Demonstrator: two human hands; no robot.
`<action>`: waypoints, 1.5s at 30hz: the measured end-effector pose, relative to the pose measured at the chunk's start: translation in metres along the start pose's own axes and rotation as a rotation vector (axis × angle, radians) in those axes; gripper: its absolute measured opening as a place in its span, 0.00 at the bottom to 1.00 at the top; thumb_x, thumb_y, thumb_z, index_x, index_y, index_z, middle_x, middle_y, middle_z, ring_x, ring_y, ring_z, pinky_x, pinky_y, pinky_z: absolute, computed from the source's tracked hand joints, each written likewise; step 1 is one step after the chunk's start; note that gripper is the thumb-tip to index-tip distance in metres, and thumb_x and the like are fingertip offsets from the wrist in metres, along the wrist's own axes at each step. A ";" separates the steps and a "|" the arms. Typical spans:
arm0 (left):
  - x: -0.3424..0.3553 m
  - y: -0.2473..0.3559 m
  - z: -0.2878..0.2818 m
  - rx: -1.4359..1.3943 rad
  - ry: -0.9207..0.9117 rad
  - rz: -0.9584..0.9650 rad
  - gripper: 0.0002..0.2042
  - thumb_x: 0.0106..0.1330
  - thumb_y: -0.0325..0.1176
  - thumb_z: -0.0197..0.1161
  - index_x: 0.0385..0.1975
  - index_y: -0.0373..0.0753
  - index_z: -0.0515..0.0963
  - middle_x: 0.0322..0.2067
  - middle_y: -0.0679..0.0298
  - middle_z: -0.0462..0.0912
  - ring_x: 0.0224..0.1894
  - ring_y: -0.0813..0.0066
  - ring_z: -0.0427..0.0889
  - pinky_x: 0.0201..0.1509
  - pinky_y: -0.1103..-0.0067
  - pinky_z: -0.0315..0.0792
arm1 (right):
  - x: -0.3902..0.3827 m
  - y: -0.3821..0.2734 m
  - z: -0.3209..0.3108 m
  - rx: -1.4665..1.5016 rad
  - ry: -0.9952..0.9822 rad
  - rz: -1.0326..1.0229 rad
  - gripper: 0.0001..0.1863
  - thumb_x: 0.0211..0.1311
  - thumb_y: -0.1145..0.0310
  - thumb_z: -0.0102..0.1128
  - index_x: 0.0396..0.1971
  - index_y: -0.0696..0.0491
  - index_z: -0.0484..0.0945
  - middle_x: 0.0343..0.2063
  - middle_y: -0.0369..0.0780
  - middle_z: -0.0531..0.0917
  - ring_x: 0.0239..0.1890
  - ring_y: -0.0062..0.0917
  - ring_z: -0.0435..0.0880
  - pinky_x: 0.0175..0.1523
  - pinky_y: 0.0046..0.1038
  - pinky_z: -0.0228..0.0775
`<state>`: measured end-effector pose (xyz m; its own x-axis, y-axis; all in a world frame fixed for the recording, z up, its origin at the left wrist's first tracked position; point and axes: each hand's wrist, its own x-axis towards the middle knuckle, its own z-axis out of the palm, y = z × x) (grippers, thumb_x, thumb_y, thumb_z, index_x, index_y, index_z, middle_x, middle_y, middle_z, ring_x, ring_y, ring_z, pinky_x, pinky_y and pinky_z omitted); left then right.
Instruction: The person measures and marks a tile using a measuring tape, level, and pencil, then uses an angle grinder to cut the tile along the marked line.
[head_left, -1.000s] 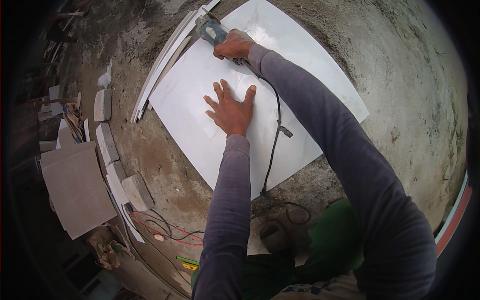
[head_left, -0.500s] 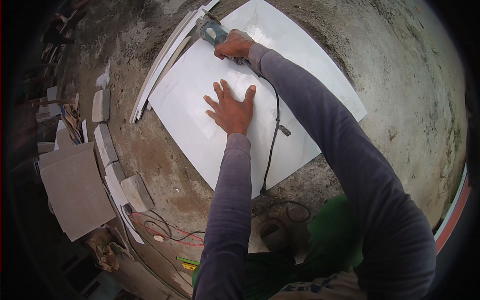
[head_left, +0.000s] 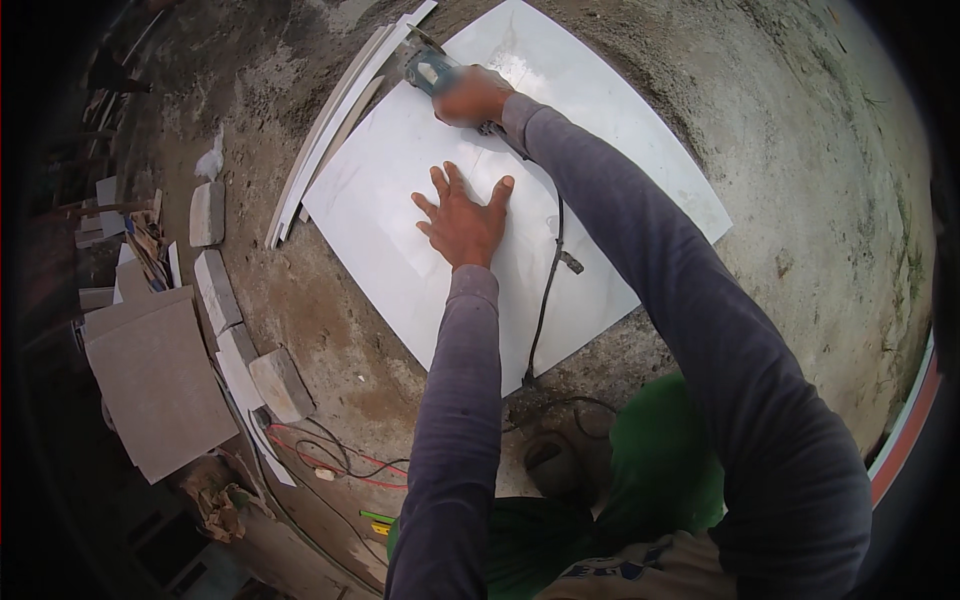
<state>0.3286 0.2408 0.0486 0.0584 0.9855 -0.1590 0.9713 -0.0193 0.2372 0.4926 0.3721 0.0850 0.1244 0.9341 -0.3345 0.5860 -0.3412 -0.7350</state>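
Observation:
A large glossy white tile [head_left: 390,240] lies on the rough ground in front of me. My left hand [head_left: 463,222] presses flat on it with the fingers spread. Farther off, my right hand [head_left: 474,97] is wrapped round the body of a teal angle grinder [head_left: 430,72]. The grinder's disc [head_left: 425,38] stands edge-on at the tile's far left edge; whether it touches the tile I cannot tell. From the grinder a black cord [head_left: 547,310] runs back across the tile toward me and off its near corner.
Narrow white strips [head_left: 335,115] lie along the tile's far left side. Pale blocks [head_left: 217,290] stand in a row at the left, beside a brown board [head_left: 160,380]. Red and black cables [head_left: 335,462] cross the ground at the lower left, near a green and yellow tool [head_left: 380,525].
My right hand and the grinder have shifted slightly right and toward me. My left hand stays spread on the tile.

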 end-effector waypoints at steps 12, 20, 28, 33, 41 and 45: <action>0.008 -0.013 -0.021 0.068 -0.166 0.102 0.61 0.55 0.75 0.72 0.83 0.43 0.57 0.83 0.57 0.55 0.83 0.31 0.50 0.76 0.44 0.66 | 0.000 0.004 0.002 0.004 -0.007 0.025 0.21 0.35 0.57 0.72 0.29 0.58 0.90 0.35 0.51 0.91 0.37 0.42 0.91 0.42 0.36 0.85; 0.009 -0.015 -0.018 0.056 -0.164 0.102 0.62 0.55 0.75 0.72 0.83 0.42 0.56 0.83 0.57 0.54 0.83 0.31 0.49 0.77 0.41 0.63 | 0.003 0.004 0.003 0.027 -0.005 0.032 0.21 0.34 0.57 0.73 0.29 0.57 0.90 0.35 0.50 0.91 0.37 0.42 0.91 0.42 0.36 0.85; 0.009 -0.015 -0.018 0.051 -0.170 0.100 0.62 0.54 0.75 0.72 0.84 0.43 0.54 0.84 0.58 0.53 0.83 0.31 0.49 0.77 0.38 0.60 | 0.004 0.005 0.002 0.055 -0.009 0.061 0.22 0.33 0.58 0.73 0.30 0.58 0.90 0.36 0.50 0.91 0.37 0.42 0.91 0.42 0.37 0.85; 0.009 -0.015 -0.020 0.061 -0.179 0.094 0.62 0.55 0.75 0.72 0.84 0.44 0.54 0.84 0.58 0.53 0.83 0.32 0.49 0.77 0.38 0.61 | 0.002 0.003 0.003 0.039 -0.011 0.051 0.22 0.33 0.58 0.73 0.29 0.58 0.90 0.36 0.50 0.91 0.37 0.42 0.91 0.42 0.36 0.85; 0.010 -0.015 -0.018 0.066 -0.185 0.088 0.62 0.55 0.75 0.72 0.84 0.44 0.54 0.84 0.60 0.53 0.83 0.34 0.48 0.77 0.39 0.62 | -0.002 0.009 0.003 0.049 -0.002 0.056 0.22 0.33 0.58 0.73 0.28 0.58 0.90 0.36 0.51 0.91 0.36 0.42 0.91 0.41 0.36 0.84; 0.010 -0.014 -0.018 0.063 -0.170 0.095 0.61 0.54 0.75 0.72 0.84 0.45 0.55 0.83 0.61 0.54 0.83 0.34 0.50 0.76 0.39 0.64 | -0.002 0.009 0.002 0.029 -0.005 0.059 0.22 0.33 0.57 0.73 0.28 0.58 0.90 0.36 0.51 0.91 0.36 0.42 0.91 0.41 0.36 0.84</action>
<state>0.3118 0.2535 0.0611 0.1833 0.9364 -0.2993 0.9717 -0.1264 0.1994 0.4958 0.3665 0.0775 0.1536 0.9120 -0.3805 0.5543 -0.3983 -0.7309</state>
